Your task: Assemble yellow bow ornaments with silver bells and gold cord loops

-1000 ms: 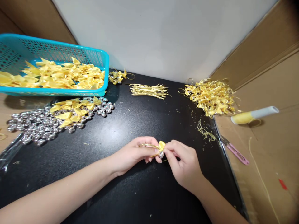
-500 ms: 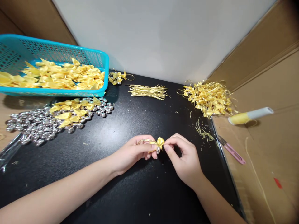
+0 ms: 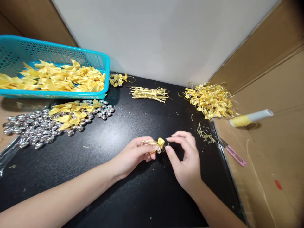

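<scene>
Between the thumb and fingers of my left hand (image 3: pixel 140 150) is a yellow ribbon bow (image 3: pixel 161 142) with a silver bead (image 3: pixel 159 150) at its middle. A gold cord loop (image 3: pixel 145 142) runs back from the bow over those fingers. My right hand (image 3: pixel 186 158) is just to the right of the bow, its thumb and index finger parted. Thin cord ends (image 3: pixel 165 147) stick out from the bow toward that thumb; whether they touch it I cannot tell.
Loose yellow bows fill a blue basket (image 3: pixel 71 94) at the left, with silver beads (image 3: pixel 35 133) before it. Gold cord pieces (image 3: pixel 149 93) lie at the back. A heap of beaded bows (image 3: pixel 211 99), cord scraps (image 3: pixel 204 133) and a pink-handled cutter (image 3: pixel 235 155) are at the right.
The thumb and index finger of my right hand have come apart from their pinch beside the bow. My left hand keeps its hold, and the whole view has shifted slightly.
</scene>
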`<action>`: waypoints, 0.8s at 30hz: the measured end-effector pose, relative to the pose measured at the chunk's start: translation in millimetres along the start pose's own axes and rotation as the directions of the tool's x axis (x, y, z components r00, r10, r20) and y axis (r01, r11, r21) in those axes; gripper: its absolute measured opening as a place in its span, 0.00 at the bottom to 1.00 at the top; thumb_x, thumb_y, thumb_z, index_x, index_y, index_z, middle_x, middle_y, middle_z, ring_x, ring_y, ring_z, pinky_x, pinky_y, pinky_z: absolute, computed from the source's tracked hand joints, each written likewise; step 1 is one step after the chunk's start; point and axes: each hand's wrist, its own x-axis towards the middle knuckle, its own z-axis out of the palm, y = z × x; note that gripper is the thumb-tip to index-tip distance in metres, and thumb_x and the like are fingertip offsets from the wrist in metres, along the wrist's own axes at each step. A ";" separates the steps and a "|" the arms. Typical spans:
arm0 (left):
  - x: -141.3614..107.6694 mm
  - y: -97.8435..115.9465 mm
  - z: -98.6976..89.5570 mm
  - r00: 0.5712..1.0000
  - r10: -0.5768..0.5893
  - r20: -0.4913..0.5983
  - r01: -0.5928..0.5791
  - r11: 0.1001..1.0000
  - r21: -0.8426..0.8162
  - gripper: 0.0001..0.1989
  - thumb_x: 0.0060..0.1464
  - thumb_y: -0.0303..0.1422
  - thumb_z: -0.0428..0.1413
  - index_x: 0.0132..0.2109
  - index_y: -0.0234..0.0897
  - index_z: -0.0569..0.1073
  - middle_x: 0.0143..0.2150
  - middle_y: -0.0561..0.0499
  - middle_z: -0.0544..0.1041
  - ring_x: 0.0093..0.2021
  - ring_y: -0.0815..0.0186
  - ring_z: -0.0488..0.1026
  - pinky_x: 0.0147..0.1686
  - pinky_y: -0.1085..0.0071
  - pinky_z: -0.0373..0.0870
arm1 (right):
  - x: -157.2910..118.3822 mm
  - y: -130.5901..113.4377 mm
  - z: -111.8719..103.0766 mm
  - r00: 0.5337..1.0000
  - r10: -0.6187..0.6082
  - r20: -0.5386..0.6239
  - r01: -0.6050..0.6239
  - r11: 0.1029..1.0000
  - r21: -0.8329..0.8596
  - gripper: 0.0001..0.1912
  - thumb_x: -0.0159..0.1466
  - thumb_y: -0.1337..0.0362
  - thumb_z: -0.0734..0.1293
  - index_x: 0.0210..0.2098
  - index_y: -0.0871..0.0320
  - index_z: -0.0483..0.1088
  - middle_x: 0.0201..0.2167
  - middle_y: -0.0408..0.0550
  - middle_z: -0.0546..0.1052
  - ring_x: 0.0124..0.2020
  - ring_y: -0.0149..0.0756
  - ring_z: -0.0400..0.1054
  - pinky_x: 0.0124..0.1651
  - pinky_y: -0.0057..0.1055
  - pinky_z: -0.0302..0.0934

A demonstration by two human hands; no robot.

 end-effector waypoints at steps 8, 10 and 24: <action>-0.4 -5.3 1.6 0.985 0.146 -0.096 -0.118 0.961 0.248 0.13 0.48 0.37 0.60 0.26 0.35 0.66 0.19 0.59 0.65 0.21 0.75 0.58 0.23 0.76 0.54 | -2.9 -11.6 2.4 0.969 -0.247 0.003 0.242 0.945 -0.221 0.10 0.60 0.70 0.69 0.41 0.54 0.76 0.40 0.48 0.71 0.43 0.40 0.64 0.48 0.41 0.60; -1.2 -5.9 1.7 0.978 0.191 -0.084 -0.148 0.918 0.367 0.13 0.50 0.38 0.60 0.26 0.35 0.66 0.20 0.58 0.65 0.22 0.74 0.58 0.24 0.76 0.55 | -3.2 -9.7 4.8 0.979 -0.201 0.021 0.201 0.954 -0.222 0.10 0.61 0.69 0.69 0.42 0.53 0.75 0.41 0.49 0.72 0.44 0.41 0.64 0.48 0.42 0.61; -6.7 -5.7 -0.4 0.954 0.301 -0.011 -0.244 0.794 0.557 0.12 0.55 0.37 0.56 0.28 0.36 0.66 0.23 0.56 0.69 0.25 0.71 0.63 0.26 0.76 0.59 | 1.4 0.9 7.9 0.996 -0.028 0.079 0.034 0.996 -0.085 0.07 0.60 0.71 0.70 0.31 0.52 0.76 0.34 0.46 0.72 0.40 0.39 0.63 0.44 0.40 0.62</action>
